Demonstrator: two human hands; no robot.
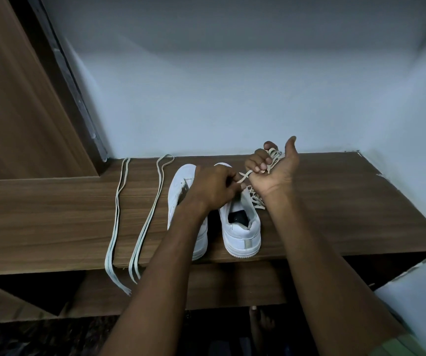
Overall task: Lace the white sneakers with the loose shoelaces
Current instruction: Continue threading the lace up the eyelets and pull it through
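The right hand [273, 165], palm up, curls its fingers round a bunched shoelace [274, 156] above the right sneaker [242, 227]. The left hand [214, 187] pinches the same lace's strand beside it, over the left sneaker [183, 186]. Both white sneakers stand heels toward the wooden shelf's [335, 214] front edge. Two loose shoelaces [145, 219] lie folded to their left, ends hanging over that edge.

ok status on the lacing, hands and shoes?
Right hand grips a bunched lace; left hand pinches its strand at the right sneaker. Two spare laces lie left. Nothing blocking.
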